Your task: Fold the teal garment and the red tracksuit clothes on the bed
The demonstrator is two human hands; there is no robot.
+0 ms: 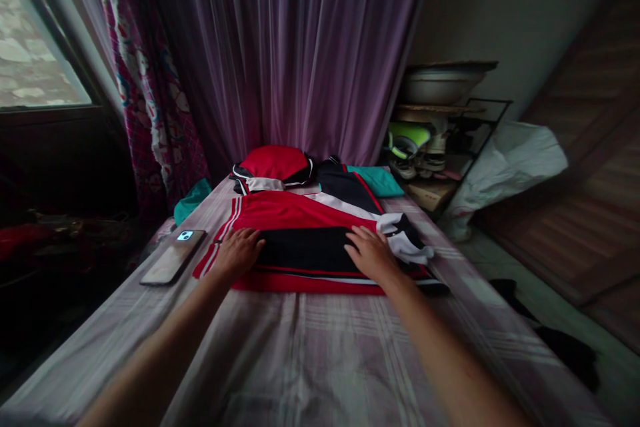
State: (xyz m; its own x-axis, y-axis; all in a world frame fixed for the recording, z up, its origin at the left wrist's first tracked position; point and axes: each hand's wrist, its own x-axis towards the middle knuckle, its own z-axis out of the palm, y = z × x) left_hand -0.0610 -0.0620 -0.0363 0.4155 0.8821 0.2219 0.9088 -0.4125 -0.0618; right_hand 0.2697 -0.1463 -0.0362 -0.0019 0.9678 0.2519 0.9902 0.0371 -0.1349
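A red, black and white jacket lies partly folded on a plaid cloth, its white-striped edge at the left and a white collar-like part at the right. My left hand rests flat on its left side, fingers stretched forward. On the right side of the black panel lies my right hand, fingers spread, close to the white part. Neither hand grasps the fabric. Behind the jacket sit a folded red garment, dark trousers-like cloth and a folded teal cloth.
The plaid cloth covers the table or bed. A phone lies near its left edge. Purple curtains hang at the back. To the right stand a shoe rack topped by a basin and a white sack.
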